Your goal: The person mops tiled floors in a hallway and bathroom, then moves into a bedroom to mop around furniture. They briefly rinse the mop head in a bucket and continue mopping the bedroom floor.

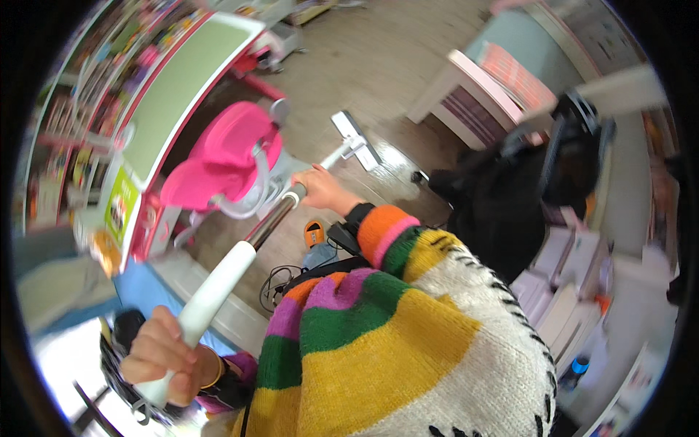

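A flat mop with a white and metal telescopic pole (218, 284) slants across the view. My left hand (164, 355), at the lower left, is closed around the thick white grip near the pole's top end. Further down, just past the metal section and grey collar, my right hand (322, 188) grips the pole. The white rectangular mop head (355, 141) rests on the wood-look floor (349, 71), beyond the right hand and right of a pink chair (235, 153). The floor beside the mop head looks shiny.
A green-topped desk (191, 82) with shelves stands at left. At right are a bed with a pale frame (469, 98), a black cloth-like heap (491, 202) and stacked white boxes (562, 289). Black cables (276, 284) lie near my orange shoe (314, 234).
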